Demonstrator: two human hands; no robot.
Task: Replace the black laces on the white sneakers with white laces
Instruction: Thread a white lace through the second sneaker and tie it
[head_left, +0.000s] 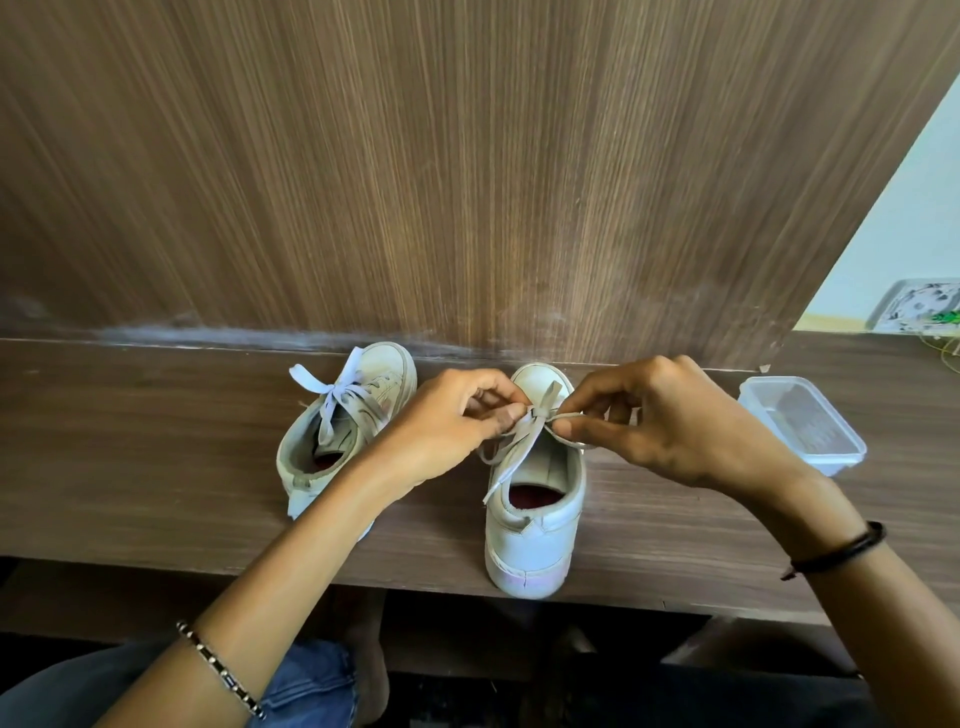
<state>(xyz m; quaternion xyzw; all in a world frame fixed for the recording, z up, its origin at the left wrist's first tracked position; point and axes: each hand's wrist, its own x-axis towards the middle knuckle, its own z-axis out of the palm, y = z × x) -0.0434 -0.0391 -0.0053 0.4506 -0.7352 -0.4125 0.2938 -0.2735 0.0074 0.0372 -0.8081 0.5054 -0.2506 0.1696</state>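
Head view showed both white sneakers standing on the desk (130, 467), toes toward the wooden back panel. The left sneaker (384, 369) already carried a white lace tied in a finished bow (335, 392). Over the right sneaker (524, 545), the left hand (452, 431) and the right hand (665, 426) each pinched a strand of the white lace (506, 462) between thumb and fingertips at the top eyelets, with one loose tail trailing down over the tongue. The fingers hid the knot, so it was probably only half formed. No black lace was in sight. Judged from this, only the tying of this last bow remained. A clear plastic container (802, 423) sat to the right.
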